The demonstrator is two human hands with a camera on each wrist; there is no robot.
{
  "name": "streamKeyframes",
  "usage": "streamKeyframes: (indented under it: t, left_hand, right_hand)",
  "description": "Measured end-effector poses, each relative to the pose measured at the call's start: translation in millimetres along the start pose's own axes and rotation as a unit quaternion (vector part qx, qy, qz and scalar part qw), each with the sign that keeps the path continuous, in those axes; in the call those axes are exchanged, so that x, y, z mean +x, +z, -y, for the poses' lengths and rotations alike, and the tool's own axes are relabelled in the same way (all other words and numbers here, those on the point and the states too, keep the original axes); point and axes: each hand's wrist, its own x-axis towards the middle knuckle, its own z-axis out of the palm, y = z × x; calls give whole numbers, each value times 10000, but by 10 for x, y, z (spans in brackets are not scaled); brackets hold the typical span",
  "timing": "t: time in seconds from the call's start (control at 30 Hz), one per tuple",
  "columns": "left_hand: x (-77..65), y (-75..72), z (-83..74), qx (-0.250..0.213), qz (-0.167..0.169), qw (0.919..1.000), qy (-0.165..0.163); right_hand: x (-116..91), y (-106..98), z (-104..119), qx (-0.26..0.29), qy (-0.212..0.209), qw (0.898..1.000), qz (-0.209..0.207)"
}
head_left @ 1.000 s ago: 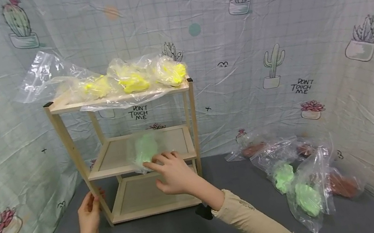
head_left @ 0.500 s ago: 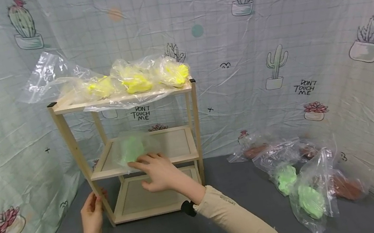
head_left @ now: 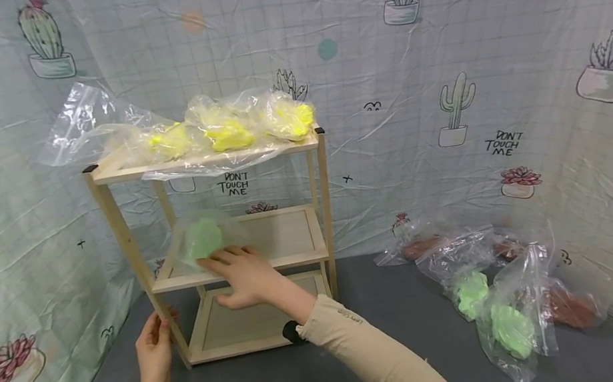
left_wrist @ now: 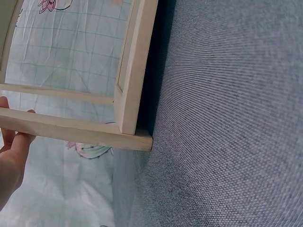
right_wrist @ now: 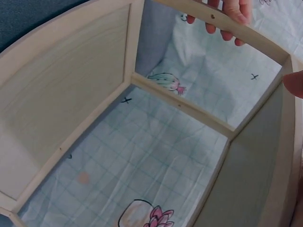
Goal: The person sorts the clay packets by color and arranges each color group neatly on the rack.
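Note:
A three-tier wooden shelf rack (head_left: 241, 271) stands on the dark grey table. My left hand (head_left: 153, 352) grips its front left leg, fingers around the wood; the left wrist view shows this leg (left_wrist: 71, 134) and part of the hand. On the left half of the middle tier lies a clear bag with a pale green lump (head_left: 204, 236). My right hand (head_left: 244, 276) rests its extended fingers on the front of this bag, its thumb apart and below the tier's edge. In the right wrist view only the right thumb (right_wrist: 294, 84) shows, and the bag is out of sight.
Three clear bags with yellow lumps (head_left: 230, 135) lie on the top tier, one bag's loose end (head_left: 79, 124) sticking out left. On the table at right, bags with green lumps (head_left: 512, 331) and reddish-brown lumps (head_left: 569, 307) lie piled together. A cactus-print sheet (head_left: 403, 188) surrounds the table.
My right hand has moved left along the middle tier, and the green bag has shifted left with it. My left hand has kept its grip on the leg.

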Motion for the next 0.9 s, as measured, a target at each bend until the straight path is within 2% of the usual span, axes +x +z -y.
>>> streamKeyframes:
  t: [0.23, 0.37, 0.5, 0.73, 0.9]
  left_hand:
    - [10, 20, -14, 63, -79, 9999, -16]
    - [0, 17, -24, 44, -81, 10000, -5]
    - [-4, 27, -15, -13, -77, 10000, -18]
    - [15, 24, 11, -37, -148, 9999, -38]
    - [10, 29, 1, -72, -174, 9998, -110]
  right_hand:
    - [-37, 88, -2, -658, -75, 9963, -541]
    - [-130, 74, -10, -388, -184, 9958, -809]
    - [-349, 55, -64, 40, -332, 9933, -1106]
    - [-763, 46, -196, 204, -214, 9879, -1523]
    - [-1105, 34, -298, 584, -253, 9789, -1940]
